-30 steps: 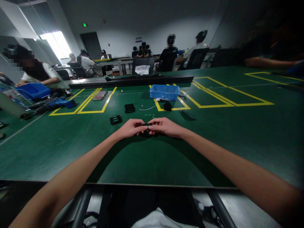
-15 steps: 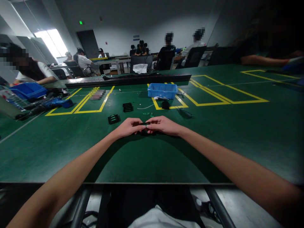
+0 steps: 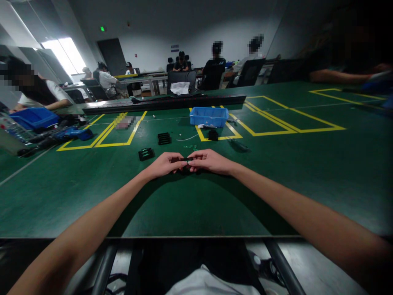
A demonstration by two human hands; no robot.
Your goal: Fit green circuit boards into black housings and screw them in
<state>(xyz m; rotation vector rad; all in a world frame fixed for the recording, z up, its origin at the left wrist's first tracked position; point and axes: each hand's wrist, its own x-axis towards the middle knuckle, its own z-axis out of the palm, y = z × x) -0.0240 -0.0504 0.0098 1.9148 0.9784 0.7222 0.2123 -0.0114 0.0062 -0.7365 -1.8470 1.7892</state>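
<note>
My left hand (image 3: 166,163) and my right hand (image 3: 209,161) meet at the middle of the green table (image 3: 196,192), fingers curled. Between their fingertips they pinch a small black part (image 3: 186,159) with a bit of green on it. Both hands rest low on the table top. A black holder with green pieces (image 3: 145,153) lies just left of my left hand. Another black ribbed part (image 3: 164,138) lies further back.
A blue bin (image 3: 208,116) stands behind the hands, with a small black piece (image 3: 213,135) and a dark tool (image 3: 239,145) near it. Yellow lines mark the table. A long black rail (image 3: 166,102) crosses the back. Blue tools (image 3: 70,133) and other people sit at the left and far side.
The hands stay together on the small black part. The view has shifted slightly, nothing else has visibly moved.
</note>
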